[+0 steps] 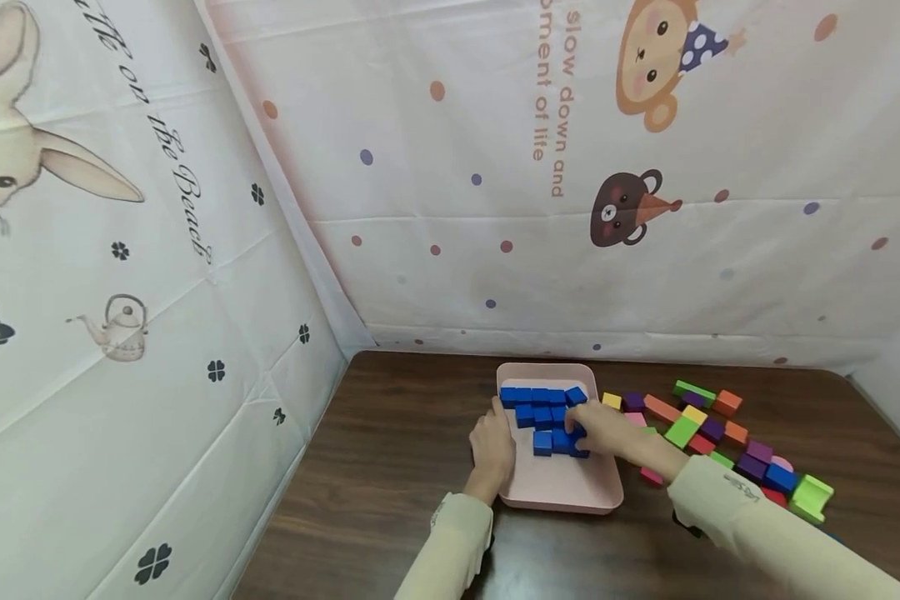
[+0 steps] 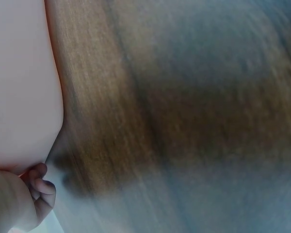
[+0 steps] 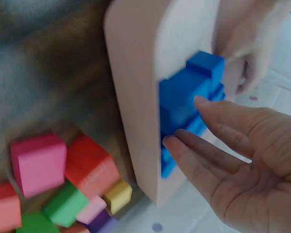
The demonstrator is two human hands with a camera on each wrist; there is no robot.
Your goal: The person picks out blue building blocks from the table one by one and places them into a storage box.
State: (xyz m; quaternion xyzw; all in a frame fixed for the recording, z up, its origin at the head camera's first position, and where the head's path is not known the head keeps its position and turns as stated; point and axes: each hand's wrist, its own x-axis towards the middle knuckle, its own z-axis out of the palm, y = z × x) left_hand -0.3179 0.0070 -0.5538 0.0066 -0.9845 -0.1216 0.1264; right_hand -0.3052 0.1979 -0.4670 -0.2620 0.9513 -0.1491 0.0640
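A pale pink tray (image 1: 558, 485) lies on the table with rows of blue blocks (image 1: 542, 443) inside it. My left hand (image 1: 493, 446) grips the tray's left rim; in the left wrist view its curled fingers (image 2: 44, 187) show at the tray's edge. Over the right part of the rows is my right hand (image 1: 606, 429). The right wrist view shows its thumb and fingers (image 3: 189, 158) spread apart and fairly straight, fingertips at the blue blocks (image 3: 184, 94). Whether they press on one block or several is hard to tell.
Loose coloured blocks (image 1: 681, 431) in green, purple, orange, red and yellow lie spread to the tray's right, some under my right forearm. A green curved block (image 1: 812, 497) is at their near end. Patterned cloth walls (image 1: 450, 275) stand behind and left of the brown table (image 1: 390, 450).
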